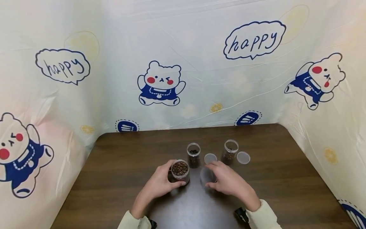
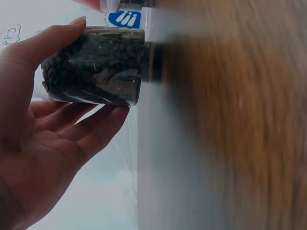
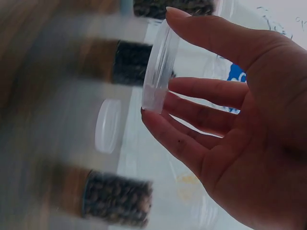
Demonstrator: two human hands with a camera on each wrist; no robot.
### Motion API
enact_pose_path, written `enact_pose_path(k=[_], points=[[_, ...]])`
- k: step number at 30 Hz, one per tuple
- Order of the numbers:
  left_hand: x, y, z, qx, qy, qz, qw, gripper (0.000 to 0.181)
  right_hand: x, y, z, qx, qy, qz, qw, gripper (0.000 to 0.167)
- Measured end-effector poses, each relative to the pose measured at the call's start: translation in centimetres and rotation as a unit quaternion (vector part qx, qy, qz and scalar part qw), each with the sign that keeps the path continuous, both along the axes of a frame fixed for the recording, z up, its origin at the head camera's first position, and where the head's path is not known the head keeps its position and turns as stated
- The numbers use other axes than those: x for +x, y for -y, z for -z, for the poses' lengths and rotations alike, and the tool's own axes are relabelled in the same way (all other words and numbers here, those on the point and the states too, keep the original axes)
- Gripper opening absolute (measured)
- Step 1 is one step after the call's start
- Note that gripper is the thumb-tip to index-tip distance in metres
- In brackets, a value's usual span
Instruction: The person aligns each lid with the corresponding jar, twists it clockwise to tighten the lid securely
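Note:
My left hand grips a clear jar filled near its rim with brown coffee beans, thumb on the near side. In the left wrist view, the fingers and thumb close round this jar; whether its base touches the table cannot be told. To its right, my right hand pinches a translucent round lid by its edge. The right wrist view shows that lid held on edge between thumb and fingers, apart from the jar.
Behind the hands stand two uncapped, partly filled jars, a middle jar and a right jar. A lid lies between them, and another lid lies right of the right jar. A printed cloth borders the brown table.

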State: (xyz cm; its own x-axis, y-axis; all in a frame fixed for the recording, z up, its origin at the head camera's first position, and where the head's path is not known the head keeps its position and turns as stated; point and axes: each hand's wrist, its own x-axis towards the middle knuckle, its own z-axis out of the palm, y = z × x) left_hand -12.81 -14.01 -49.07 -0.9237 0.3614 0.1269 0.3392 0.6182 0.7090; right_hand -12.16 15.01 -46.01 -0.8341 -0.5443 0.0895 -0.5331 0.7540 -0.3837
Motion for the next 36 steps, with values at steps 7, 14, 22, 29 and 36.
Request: enact_pose_path(k=[7,14,22,29,36], points=[[0.5,-1.3,0.5,0.003,-0.002,0.023,0.9997,0.073,0.0,-1.0,0.8,0.022,0.008,0.007,0.9997,0.063],[0.8,-2.5,0.5,-0.005,-0.011,0.047,0.9988,0.072,-0.1,-1.1,1.7,0.039,0.008,0.008,0.9992,0.066],[1.3,-3.2,0.6,-0.007,-0.003,0.060,0.9982,0.072,0.0,-1.0,2.5,0.055,0.027,0.011,0.9981,0.061],[1.5,-3.9,0.9,-0.003,0.003,0.066,0.9978,0.074,-0.1,-1.0,2.6,0.063,0.031,0.015,0.9974,0.059],[1.1,-4.3,0.6,-0.006,0.004,0.068,0.9976,0.073,-0.4,-1.3,2.2,0.062,0.032,0.018,0.9974,0.064]])
